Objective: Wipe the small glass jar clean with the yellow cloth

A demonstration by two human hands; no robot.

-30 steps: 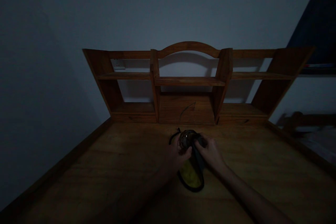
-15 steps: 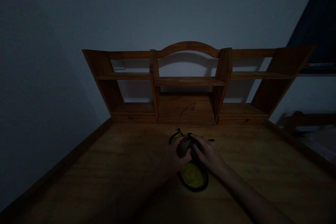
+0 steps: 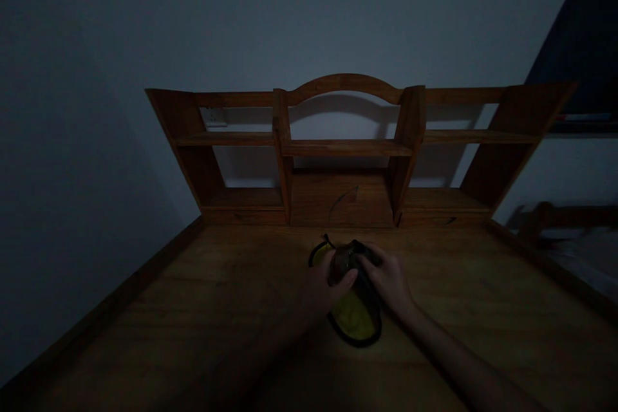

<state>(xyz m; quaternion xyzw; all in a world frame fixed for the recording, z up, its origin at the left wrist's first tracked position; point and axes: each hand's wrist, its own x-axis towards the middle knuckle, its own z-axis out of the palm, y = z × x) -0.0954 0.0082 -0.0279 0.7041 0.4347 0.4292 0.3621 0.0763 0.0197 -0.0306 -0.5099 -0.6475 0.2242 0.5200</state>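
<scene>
Both my hands hold a pair of dark sunglasses (image 3: 343,260) over an open zip case (image 3: 356,318) with a yellow inside and black rim. My left hand (image 3: 324,284) wraps round the glossy lens side, thumb across the front. On the other side, my right hand (image 3: 387,275) is closed on the dark frame. The case lies on the wooden desk beneath them, its far end showing past my left fingers with a small black zip tab (image 3: 327,239). My fingers and the dim light hide much of the sunglasses.
Behind the hands, a wooden shelf unit (image 3: 342,149) stands along the back of the desk (image 3: 217,309) against a pale wall. A thin dark cord (image 3: 342,196) hangs at its middle panel. Raised edges (image 3: 120,290) border the desk. A wall socket (image 3: 215,117) shows behind the left shelf.
The thin dark temple that stuck out to the right beyond my right hand is out of sight. My right fingers have curled in closer around the sunglasses, which have turned slightly.
</scene>
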